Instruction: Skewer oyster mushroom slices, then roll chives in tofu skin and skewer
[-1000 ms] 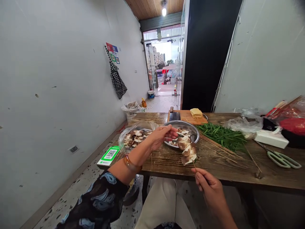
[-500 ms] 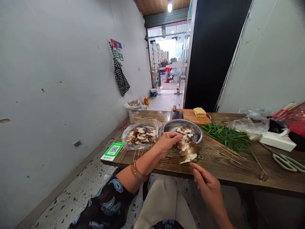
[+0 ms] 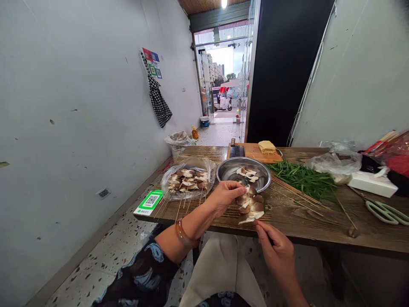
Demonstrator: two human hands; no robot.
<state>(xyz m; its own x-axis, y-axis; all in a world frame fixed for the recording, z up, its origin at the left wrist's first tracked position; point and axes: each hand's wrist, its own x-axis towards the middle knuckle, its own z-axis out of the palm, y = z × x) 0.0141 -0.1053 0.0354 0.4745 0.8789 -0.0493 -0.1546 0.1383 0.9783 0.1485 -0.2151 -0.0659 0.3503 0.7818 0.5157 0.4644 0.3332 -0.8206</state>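
My left hand [image 3: 227, 196] pinches the upper end of a skewer of mushroom slices [image 3: 252, 208], thumb and fingers closed on a slice there. My right hand [image 3: 277, 247] grips the skewer's stick just below the lowest slice, near the table's front edge. Several brown-and-white slices are threaded close together, tilted up towards the bowl. Right behind them stands a steel bowl [image 3: 223, 171] with loose mushroom slices [image 3: 248, 173] in it. Left of my left hand, an open clear plastic bag [image 3: 209, 166] holds finished-looking mushroom skewers [image 3: 188, 180], their sticks pointing towards me.
Bare bamboo sticks [image 3: 297, 196] lie right of the bowl, beside green leaves [image 3: 303, 179]. Behind are a cutting board [image 3: 252, 152], a cleaver [image 3: 237, 151] and stacked yellowish sheets [image 3: 266, 147]. Scissors [image 3: 386, 213] lie far right; a QR-code card [image 3: 149, 202] stands at the left edge.
My left hand has moved slightly down along the skewer, nearer the right hand. More of the loose slices in the bowl now show. The view has shifted a little.
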